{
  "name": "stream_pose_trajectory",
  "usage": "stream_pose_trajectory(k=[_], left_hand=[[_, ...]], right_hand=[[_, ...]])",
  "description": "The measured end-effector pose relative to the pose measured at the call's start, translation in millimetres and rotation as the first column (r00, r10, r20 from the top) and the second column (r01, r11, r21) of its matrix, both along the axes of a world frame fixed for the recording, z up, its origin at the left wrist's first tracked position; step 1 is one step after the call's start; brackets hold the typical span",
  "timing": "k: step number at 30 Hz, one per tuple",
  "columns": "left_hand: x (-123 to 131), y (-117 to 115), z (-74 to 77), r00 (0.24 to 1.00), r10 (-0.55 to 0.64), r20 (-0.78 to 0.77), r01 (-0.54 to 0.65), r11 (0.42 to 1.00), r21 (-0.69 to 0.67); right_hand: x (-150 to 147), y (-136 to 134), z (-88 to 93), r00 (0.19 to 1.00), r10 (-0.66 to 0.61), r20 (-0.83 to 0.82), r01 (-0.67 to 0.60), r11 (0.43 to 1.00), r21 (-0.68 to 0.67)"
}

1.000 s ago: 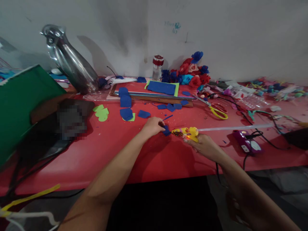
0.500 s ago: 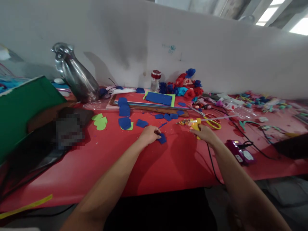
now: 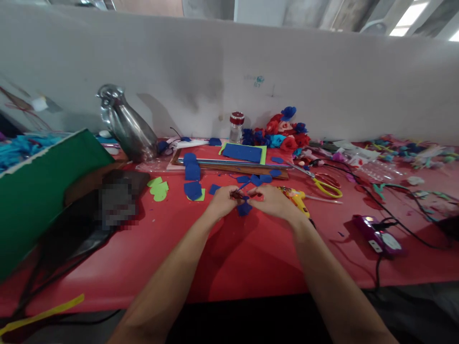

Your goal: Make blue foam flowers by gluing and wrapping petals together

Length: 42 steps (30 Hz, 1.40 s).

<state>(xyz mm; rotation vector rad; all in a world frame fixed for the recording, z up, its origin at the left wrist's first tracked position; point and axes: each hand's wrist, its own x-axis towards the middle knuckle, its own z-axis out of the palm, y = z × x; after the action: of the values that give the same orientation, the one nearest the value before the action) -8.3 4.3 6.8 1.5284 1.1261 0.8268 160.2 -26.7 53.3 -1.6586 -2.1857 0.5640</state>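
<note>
Over the middle of the red-covered table, my left hand point(image 3: 225, 202) and my right hand point(image 3: 270, 200) meet at a small dark blue foam or paper piece point(image 3: 244, 209). My left fingers are closed on it. From the other side, the fingertips of my right hand pinch its upper part; the exact grip is partly hidden. A thin blue strip point(image 3: 244, 185) sticks up just above the fingers. The yellow glue gun point(image 3: 301, 203) lies beyond my right wrist, its front partly covered by that hand. More blue pieces point(image 3: 256, 180) lie behind the hands.
Yellow-handled scissors point(image 3: 327, 186) lie right of the glue gun. A purple power socket point(image 3: 376, 236) with cords sits at right. Paper flowers point(image 3: 283, 131), a red-lidded jar point(image 3: 236, 126) and a silver jug point(image 3: 131, 126) stand by the wall. Green cutouts point(image 3: 158, 189) lie at left.
My right hand has let go of the glue gun, now lying on the table, and has moved left to the blue piece in my left hand. The view has shifted slightly.
</note>
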Motion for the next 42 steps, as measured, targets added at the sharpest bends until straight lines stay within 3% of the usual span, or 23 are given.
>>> stream_pose_trajectory(k=[4,7,9,11,16,20,26,34,42], left_hand=[[-1,-1,3.1,0.998,0.031,0.052,-0.03,0.999,-0.02],[-3,-5,12.2,0.992,0.122,0.013,-0.123,0.99,0.062],[-3,-9,18.1,0.982,0.187,0.033,-0.19,0.977,0.098],[-3,-12,22.0,0.975,0.212,0.073,-0.217,0.974,0.065],[0,-16,23.4,0.964,0.205,0.169,-0.208,0.978,0.003],[1,-16,21.1,0.954,0.206,0.219,-0.199,0.979,-0.054],[4,-16,18.8,0.934,0.199,0.298,-0.158,0.975,-0.154],[9,-19,16.5,0.916,0.156,0.37,-0.09,0.978,-0.191],[11,-20,16.7,0.926,0.172,0.335,-0.111,0.975,-0.193]], right_hand=[[-8,14,-2.3,1.0,0.011,-0.015,-0.012,0.999,-0.04],[-4,19,-10.4,0.97,-0.133,-0.204,0.141,0.99,0.023],[-1,21,-17.3,0.865,-0.27,-0.424,0.304,0.953,0.014],[1,20,-22.5,0.702,-0.344,-0.624,0.394,0.917,-0.062],[-4,16,-21.9,0.33,-0.423,-0.844,0.418,0.867,-0.271],[-10,11,-16.3,0.189,-0.409,-0.893,0.381,0.868,-0.318],[-19,3,-9.2,0.114,-0.399,-0.91,0.301,0.887,-0.351],[-20,2,-3.4,0.03,-0.421,-0.906,0.261,0.879,-0.4],[-21,2,-3.8,0.071,-0.426,-0.902,0.246,0.884,-0.398]])
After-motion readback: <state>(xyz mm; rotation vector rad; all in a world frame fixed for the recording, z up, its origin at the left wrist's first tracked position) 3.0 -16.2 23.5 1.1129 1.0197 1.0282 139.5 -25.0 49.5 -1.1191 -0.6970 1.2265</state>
